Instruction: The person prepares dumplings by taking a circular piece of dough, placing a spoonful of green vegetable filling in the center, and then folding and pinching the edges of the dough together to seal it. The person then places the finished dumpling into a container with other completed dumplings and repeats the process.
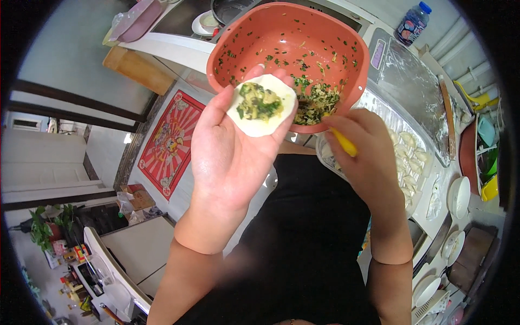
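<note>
Palm up, my left hand (231,150) supports a round dough wrapper (256,126) with a mound of chopped green and yellow filling (260,102) spread over it. My right hand (363,150) grips a utensil by its yellow handle (343,142); its working end is hidden in or behind the filling. Both hands are at the near rim of a large orange plastic basin (280,24). More filling (319,103) lies at the basin's near right, with green bits stuck to its walls. Beyond my right hand, a clear plastic tray (422,195) holds several folded dumplings (410,166).
A floured board (410,77) with a wooden rolling pin (448,118) lies right of the basin. A capped bottle (412,24) stands behind it. White bowls (459,198) line the right side. A stove with a pan (231,10) is behind the basin.
</note>
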Action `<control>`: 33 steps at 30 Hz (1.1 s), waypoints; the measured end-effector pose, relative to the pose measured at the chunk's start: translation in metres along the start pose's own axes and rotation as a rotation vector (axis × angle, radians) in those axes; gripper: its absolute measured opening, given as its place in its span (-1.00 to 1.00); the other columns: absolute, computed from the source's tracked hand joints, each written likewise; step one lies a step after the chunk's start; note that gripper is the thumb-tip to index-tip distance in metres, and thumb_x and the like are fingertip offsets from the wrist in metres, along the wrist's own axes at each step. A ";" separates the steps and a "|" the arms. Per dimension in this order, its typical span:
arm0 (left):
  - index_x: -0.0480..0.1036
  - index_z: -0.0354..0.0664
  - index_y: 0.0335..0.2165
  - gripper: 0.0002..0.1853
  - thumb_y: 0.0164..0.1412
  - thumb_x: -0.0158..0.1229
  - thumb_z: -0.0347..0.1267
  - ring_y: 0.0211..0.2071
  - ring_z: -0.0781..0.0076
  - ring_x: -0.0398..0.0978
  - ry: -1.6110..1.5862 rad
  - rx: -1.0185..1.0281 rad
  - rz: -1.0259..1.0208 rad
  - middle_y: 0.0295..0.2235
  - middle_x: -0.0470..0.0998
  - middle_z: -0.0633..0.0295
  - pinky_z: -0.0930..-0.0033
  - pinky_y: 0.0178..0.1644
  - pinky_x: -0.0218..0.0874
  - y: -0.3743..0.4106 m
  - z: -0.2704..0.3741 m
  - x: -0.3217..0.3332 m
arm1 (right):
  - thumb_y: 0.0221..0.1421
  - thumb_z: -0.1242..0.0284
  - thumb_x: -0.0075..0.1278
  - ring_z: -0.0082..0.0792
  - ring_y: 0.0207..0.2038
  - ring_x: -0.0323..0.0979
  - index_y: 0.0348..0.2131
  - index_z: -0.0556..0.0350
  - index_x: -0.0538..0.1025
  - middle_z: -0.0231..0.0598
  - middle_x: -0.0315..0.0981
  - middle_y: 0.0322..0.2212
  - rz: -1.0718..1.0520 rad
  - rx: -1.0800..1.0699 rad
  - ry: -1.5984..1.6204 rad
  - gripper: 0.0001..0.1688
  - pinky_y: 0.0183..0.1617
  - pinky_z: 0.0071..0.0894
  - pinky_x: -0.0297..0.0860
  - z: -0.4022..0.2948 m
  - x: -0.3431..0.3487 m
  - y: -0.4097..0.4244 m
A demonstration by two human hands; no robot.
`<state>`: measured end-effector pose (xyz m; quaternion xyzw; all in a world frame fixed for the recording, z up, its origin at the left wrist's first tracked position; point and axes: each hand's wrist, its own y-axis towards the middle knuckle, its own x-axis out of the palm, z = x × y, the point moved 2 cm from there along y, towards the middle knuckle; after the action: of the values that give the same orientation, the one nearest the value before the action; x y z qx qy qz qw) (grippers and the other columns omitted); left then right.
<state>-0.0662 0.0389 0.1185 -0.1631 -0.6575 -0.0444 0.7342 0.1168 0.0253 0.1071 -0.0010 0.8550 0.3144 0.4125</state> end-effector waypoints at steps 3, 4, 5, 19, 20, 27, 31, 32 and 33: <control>0.09 -0.34 0.09 -0.52 0.28 -0.32 -0.29 0.17 0.05 0.07 0.040 -0.084 -0.026 0.12 0.12 -0.15 0.01 0.24 -0.11 -0.012 -0.003 -0.003 | -0.24 0.50 0.17 -0.17 -0.44 0.35 -0.44 0.13 0.50 -0.23 0.34 -0.51 -0.051 -0.067 0.024 -0.77 -0.38 -0.25 0.30 0.005 0.019 0.006; 0.08 -0.32 0.10 -0.52 0.28 -0.30 -0.28 0.16 0.05 0.09 0.047 -0.116 -0.033 0.12 0.13 -0.14 0.01 0.21 -0.05 -0.016 -0.003 -0.005 | -0.25 0.49 0.17 -0.17 -0.43 0.36 -0.44 0.13 0.50 -0.23 0.36 -0.50 -0.079 -0.089 0.001 -0.76 -0.37 -0.26 0.30 0.004 0.019 0.009; 0.09 -0.31 0.09 -0.52 0.28 -0.30 -0.27 0.14 -0.01 0.12 0.113 -0.105 -0.010 0.11 0.13 -0.13 0.01 0.18 0.03 -0.020 -0.005 -0.006 | -0.26 0.48 0.18 -0.16 -0.43 0.36 -0.43 0.13 0.50 -0.23 0.37 -0.48 -0.107 -0.110 -0.023 -0.74 -0.36 -0.27 0.30 0.002 0.018 0.010; 0.21 -0.30 0.00 -0.61 0.27 -0.22 -0.31 -0.03 0.29 0.35 0.278 -0.185 0.019 -0.07 0.37 0.07 0.27 0.06 0.20 -0.069 -0.022 -0.007 | -0.25 0.09 0.20 -0.18 -0.16 0.32 -0.22 0.07 0.53 -0.16 0.32 -0.21 0.011 -0.204 0.002 -0.40 -0.10 -0.28 0.27 -0.071 -0.022 -0.041; 0.17 -0.31 0.03 -0.58 0.26 -0.25 -0.31 0.01 0.23 0.31 0.297 -0.176 0.031 -0.04 0.34 0.03 0.23 0.09 0.15 -0.072 -0.023 -0.008 | -0.24 0.04 0.19 -0.16 -0.12 0.30 -0.20 0.07 0.52 -0.13 0.30 -0.18 -0.018 -0.206 -0.020 -0.35 -0.05 -0.26 0.25 -0.073 -0.023 -0.041; 0.09 -0.38 0.07 -0.54 0.25 -0.31 -0.35 0.08 0.11 0.22 0.317 -0.197 0.059 0.00 0.27 -0.08 0.13 0.18 0.03 -0.089 -0.029 -0.010 | -0.14 -0.13 0.02 -0.07 0.01 0.21 -0.15 0.07 0.51 -0.06 0.23 -0.03 -0.113 -0.175 -0.042 -0.25 0.09 -0.17 0.11 -0.082 -0.021 -0.042; 0.08 -0.39 0.07 -0.54 0.25 -0.34 -0.34 0.09 0.09 0.21 0.219 -0.281 0.022 0.01 0.26 -0.07 0.11 0.20 0.00 -0.095 -0.030 -0.012 | -0.08 -0.24 -0.16 -0.05 0.02 0.18 -0.14 0.06 0.51 -0.05 0.20 0.01 -0.153 -0.230 -0.048 -0.18 0.13 -0.16 0.03 -0.083 -0.015 -0.043; 0.10 -0.36 0.06 -0.55 0.25 -0.33 -0.33 0.05 0.15 0.25 0.233 -0.286 0.023 -0.01 0.29 -0.03 0.15 0.14 0.06 -0.096 -0.030 -0.013 | -0.07 -0.25 -0.19 -0.05 0.02 0.18 -0.14 0.06 0.51 -0.05 0.20 0.01 -0.157 -0.244 -0.050 -0.17 0.13 -0.16 0.03 -0.083 -0.016 -0.045; 0.12 -0.32 0.05 -0.56 0.26 -0.32 -0.32 0.02 0.21 0.29 0.245 -0.289 0.024 -0.04 0.32 0.01 0.19 0.09 0.12 -0.097 -0.029 -0.014 | -0.06 -0.26 -0.21 -0.06 0.02 0.18 -0.15 0.05 0.51 -0.05 0.21 0.01 -0.159 -0.256 -0.054 -0.17 0.12 -0.16 0.03 -0.083 -0.017 -0.046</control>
<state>-0.0679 -0.0635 0.1200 -0.2682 -0.5482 -0.1490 0.7780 0.0818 -0.0607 0.1331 -0.1129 0.7938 0.3871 0.4553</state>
